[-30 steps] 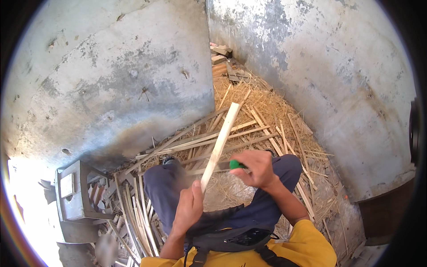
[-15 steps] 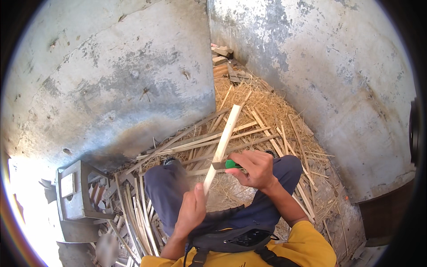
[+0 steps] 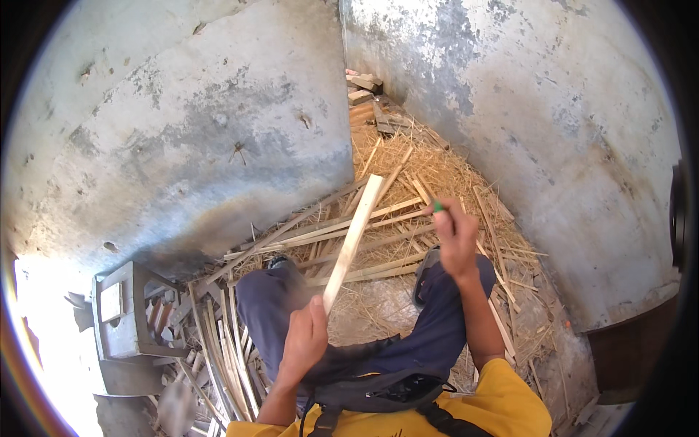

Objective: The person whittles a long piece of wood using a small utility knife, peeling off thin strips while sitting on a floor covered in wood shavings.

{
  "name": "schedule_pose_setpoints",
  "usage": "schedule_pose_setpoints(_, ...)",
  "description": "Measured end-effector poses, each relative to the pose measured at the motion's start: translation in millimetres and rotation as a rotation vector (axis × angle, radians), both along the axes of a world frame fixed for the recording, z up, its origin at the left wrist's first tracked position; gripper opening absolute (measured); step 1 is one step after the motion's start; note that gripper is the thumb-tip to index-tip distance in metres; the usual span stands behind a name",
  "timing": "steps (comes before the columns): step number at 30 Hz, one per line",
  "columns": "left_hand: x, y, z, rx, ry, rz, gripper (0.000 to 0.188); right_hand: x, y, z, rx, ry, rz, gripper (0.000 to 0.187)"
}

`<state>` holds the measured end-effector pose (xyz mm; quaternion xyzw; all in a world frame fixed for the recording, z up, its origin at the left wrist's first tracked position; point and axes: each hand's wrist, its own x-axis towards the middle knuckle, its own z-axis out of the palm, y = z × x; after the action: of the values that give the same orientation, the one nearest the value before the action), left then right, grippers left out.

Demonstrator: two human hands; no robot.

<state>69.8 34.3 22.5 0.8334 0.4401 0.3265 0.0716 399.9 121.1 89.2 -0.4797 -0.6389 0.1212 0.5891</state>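
My left hand is closed round the lower end of a pale, flat wooden strip. The strip slants up and a little to the right, its far end over the straw. Off to its right, my right hand is raised with the fingers closed on a green-handled knife. Most of the handle is hidden in the fist, and the blade is smeared by motion. Blade and strip are apart.
Straw and several loose wooden sticks cover the floor beyond my legs. More long strips lie at the left, beside a grey wooden stool. Worn walls rise ahead and at the right.
My right hand has moved up and right, taking the knife off the strip. My left hand has shifted slightly down and left with the strip.
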Motion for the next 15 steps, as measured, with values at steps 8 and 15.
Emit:
schedule_pose_setpoints(8,38.4,5.6,44.6,-0.532,-0.411,0.126,0.039,-47.4,-26.6,-4.5,0.122,-0.372,0.233,0.032)
schedule_pose_setpoints(15,37.9,-4.4,32.6,-0.299,-0.229,0.117,0.024,-55.9,-30.7,-2.9,0.185,-0.399,0.122,0.034)
